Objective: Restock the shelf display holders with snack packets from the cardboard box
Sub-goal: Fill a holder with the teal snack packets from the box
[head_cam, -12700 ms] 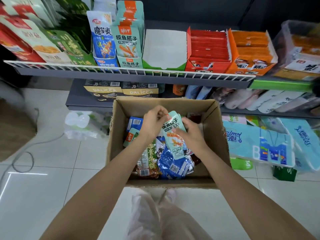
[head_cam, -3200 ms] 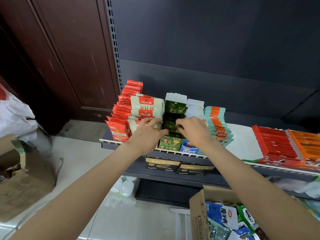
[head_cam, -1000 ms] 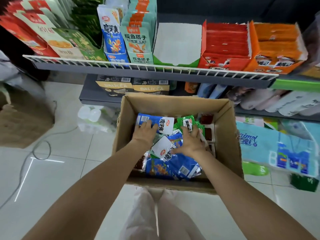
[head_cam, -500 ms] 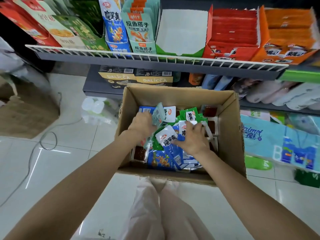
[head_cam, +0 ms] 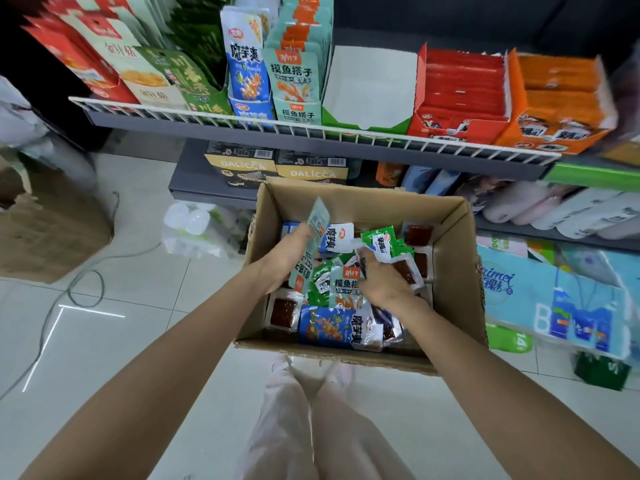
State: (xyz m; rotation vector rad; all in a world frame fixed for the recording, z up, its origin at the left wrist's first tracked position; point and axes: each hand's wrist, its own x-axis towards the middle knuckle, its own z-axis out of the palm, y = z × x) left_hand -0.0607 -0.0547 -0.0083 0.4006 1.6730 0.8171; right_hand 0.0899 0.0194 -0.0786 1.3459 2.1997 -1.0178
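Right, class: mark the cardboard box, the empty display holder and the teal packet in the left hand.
cardboard box (head_cam: 453,271): head view, inner right wall.
empty display holder (head_cam: 369,84): head view, white inside.
teal packet (head_cam: 317,220): head view, upper end.

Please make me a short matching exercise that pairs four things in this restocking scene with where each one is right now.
Things
1. teal packet
2. blue packet
3. white-lined holder
4. orange holder

Places
A. empty, in the middle of the shelf row
B. held upright by the left hand
C. right end of the shelf row
D. flat at the near edge of the cardboard box

Pairs: 1-B, 2-D, 3-A, 4-C
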